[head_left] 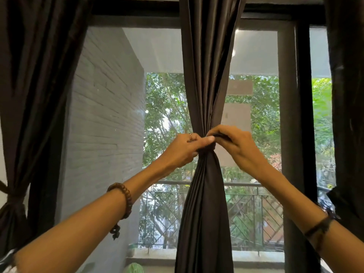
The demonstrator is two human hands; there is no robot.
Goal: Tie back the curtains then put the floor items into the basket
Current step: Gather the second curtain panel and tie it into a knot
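Straight ahead, the middle curtain [204,79] hangs in front of the window [299,95], gathered tight at its waist by a dark tie-back [205,149] and flaring out again below. Both hands meet at that waist: the left hand [182,149] has its fingers [204,139] curled round the tie and the bunched cloth, and the right hand [236,143] pinches a dark end of the tie between thumb and curled fingers just above the knot. A wooden bead bracelet [123,200] sits on the left wrist and a dark band [320,226] on the right. At the window's left edge, the left curtain [37,85] is already cinched low by its own tie [8,201]. Another dark curtain [346,95] hangs at the right edge
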